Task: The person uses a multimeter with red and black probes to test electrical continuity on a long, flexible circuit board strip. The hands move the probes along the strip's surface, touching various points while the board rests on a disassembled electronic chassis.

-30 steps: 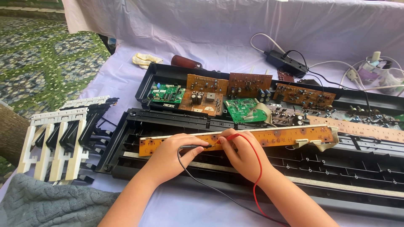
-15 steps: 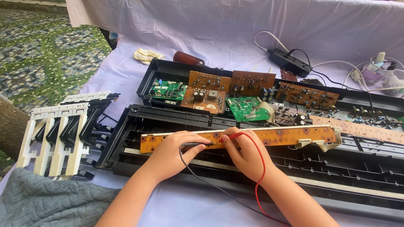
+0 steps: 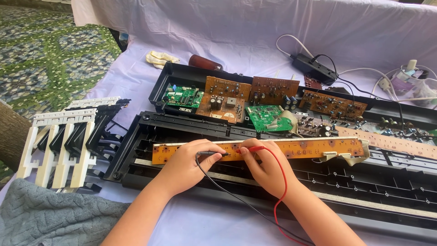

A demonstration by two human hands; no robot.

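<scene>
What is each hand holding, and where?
Left hand pinches the black probe by its handle; right hand pinches the red probe likewise, tips on the long orange board.

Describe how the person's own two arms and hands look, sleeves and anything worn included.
Both forearms are bare to the frame's lower edge, with no sleeves in view. The left hand and the right hand wear no gloves, and no rings, watch or bracelet show. The fingernails look short and unpainted.

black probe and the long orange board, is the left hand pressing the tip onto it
Touching. The head view shows the left hand laying the black probe flat against the long orange board, with no gap visible.
</scene>
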